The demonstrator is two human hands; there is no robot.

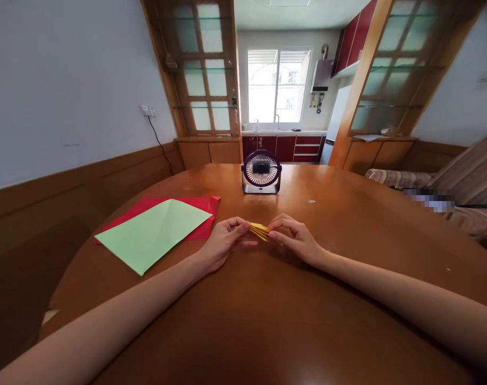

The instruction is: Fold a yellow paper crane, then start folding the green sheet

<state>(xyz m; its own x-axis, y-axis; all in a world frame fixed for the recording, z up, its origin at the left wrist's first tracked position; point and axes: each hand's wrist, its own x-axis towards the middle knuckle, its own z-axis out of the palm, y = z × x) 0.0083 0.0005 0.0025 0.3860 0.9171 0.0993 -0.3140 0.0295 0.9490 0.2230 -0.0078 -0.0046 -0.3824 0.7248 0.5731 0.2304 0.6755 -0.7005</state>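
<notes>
A small piece of folded yellow paper (260,231), with several layers showing at its edge, is held just above the wooden table between both hands. My left hand (226,240) pinches its left end between thumb and fingers. At the right end, my right hand (294,238) grips it with thumb and fingertips. Left of my left hand lie a light green sheet (157,232) and, partly beneath it, a red sheet (203,227). The lower fingers of the left hand are slightly blurred.
A small purple desk fan (261,171) stands on the far part of the round wooden table (267,321). A tiny white scrap (311,201) lies to its right. Beyond the right edge of the table is a striped sofa (460,176). A wall runs along the left.
</notes>
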